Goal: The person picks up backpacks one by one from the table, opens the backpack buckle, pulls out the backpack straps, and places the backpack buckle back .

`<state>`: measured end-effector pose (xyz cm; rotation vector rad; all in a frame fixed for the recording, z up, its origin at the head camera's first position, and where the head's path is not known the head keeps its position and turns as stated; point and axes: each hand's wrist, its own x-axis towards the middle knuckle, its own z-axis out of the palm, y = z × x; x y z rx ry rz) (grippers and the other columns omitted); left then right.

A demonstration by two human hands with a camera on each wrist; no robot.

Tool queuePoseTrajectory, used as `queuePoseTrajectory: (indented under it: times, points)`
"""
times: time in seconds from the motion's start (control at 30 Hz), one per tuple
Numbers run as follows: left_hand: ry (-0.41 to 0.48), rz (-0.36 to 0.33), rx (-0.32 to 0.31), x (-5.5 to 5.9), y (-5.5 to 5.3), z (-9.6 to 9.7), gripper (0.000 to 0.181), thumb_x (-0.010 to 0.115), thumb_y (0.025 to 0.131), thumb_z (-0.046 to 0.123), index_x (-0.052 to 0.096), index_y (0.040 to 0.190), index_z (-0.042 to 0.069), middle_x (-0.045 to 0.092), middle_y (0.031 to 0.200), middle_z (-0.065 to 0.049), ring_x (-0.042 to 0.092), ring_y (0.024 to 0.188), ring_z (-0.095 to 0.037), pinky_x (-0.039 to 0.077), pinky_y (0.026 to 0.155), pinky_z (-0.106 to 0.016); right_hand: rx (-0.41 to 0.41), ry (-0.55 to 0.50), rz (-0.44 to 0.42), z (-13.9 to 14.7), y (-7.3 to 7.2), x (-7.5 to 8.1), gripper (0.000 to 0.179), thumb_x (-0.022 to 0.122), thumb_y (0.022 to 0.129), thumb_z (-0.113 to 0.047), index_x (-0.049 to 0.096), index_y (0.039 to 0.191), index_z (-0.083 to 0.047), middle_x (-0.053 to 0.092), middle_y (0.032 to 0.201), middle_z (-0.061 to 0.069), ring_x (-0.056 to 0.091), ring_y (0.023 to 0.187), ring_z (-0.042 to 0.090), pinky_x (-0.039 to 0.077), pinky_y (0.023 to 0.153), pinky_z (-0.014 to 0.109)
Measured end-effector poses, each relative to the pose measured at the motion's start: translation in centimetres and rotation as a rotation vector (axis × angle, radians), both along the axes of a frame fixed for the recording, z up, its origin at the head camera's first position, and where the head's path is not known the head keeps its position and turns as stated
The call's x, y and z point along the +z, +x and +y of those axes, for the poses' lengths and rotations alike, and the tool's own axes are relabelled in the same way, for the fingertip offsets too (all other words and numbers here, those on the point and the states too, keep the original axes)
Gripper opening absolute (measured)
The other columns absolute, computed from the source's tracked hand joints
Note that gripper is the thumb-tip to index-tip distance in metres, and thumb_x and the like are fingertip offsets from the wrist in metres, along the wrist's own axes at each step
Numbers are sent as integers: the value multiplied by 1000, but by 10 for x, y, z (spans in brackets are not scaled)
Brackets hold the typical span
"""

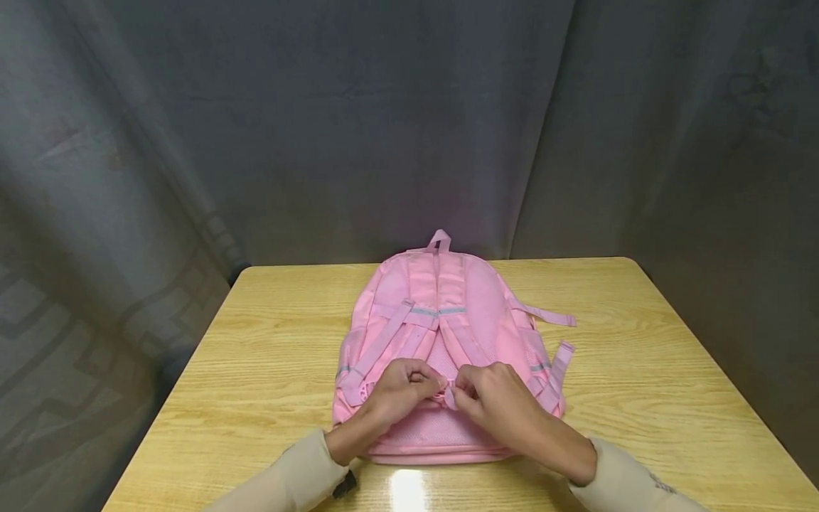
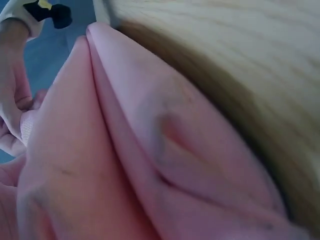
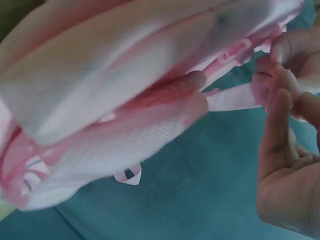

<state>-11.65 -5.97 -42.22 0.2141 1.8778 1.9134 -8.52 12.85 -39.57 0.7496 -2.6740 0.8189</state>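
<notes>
A pink backpack (image 1: 435,434) lies on the table with its shoulder straps facing up and its top handle at the far end. My left hand (image 1: 399,390) and right hand (image 1: 502,402) meet over its lower middle. Thumb and fingers of the right hand pinch a pale pink strap (image 3: 237,98), seen stretched from the bag's edge in the right wrist view. Close beside it, the left hand pinches the same strap area; its fingertips partly hide the strap end. A pink plastic buckle (image 3: 235,50) shows near the fingers.
The light wood table (image 1: 256,355) extends on both sides of the backpack. Loose strap ends (image 1: 557,316) lie out to the right. A dark grey curtain (image 1: 358,128) hangs behind the table and at its sides.
</notes>
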Motion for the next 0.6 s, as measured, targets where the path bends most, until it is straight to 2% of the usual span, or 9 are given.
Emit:
queuePoseTrajectory:
  times: [0.17,0.37,0.47,0.6]
  points:
    - [-120,123,6,2,4,1,11,73,87,7,68,88,-3,73,81,-9,70,72,-15,60,67,-26,-37,31,-102,0,-1,6,10,74,80,-7,71,72,-11,64,59,-10,45,52,-7,45,49,13]
    - [-223,292,-8,2,8,1,11,77,85,10,69,84,2,72,76,-7,65,65,-12,50,54,-16,-30,22,-225,0,-4,9,15,72,81,-3,72,71,-13,56,52,-16,34,47,-4,35,41,16]
    - [-244,345,-15,1,9,1,11,77,85,11,70,83,4,72,73,-6,62,61,-10,49,52,-16,-15,16,-249,1,-4,9,22,69,80,0,67,65,-16,49,49,-18,29,47,-4,30,40,16]
    - [-250,366,-22,0,10,1,12,78,85,12,70,82,4,71,72,-5,62,60,-9,50,51,-17,9,17,-249,2,-4,8,32,65,78,3,52,57,-18,38,48,-18,27,47,-4,26,41,15]
